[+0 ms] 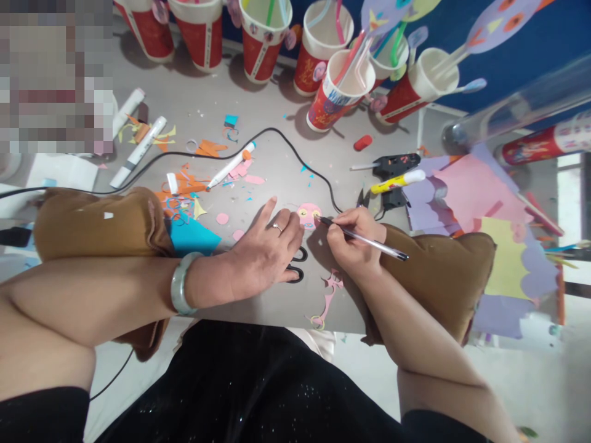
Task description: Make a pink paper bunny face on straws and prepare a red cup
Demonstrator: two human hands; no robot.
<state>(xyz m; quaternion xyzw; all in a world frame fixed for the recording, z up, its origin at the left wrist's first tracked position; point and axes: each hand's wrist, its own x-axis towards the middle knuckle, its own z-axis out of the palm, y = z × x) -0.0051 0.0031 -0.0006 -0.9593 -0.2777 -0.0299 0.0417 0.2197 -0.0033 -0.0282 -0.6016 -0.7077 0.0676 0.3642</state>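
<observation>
My right hand (357,240) pinches a pen (383,247) at the pink paper face (308,216) on the table (277,178); my left hand (265,246), fingers loosely spread, rests at its edge. I'm probably inking details; the next stroke calls for keeping it still.

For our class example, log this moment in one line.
left hand: at pink paper face; right hand: holding pen, tip at face; nearby: pink scrap

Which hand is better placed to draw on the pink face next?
Probably the right hand: it holds the pen, tip at the pink face. The left hand holds no pen and rests spread beside the face.
</observation>
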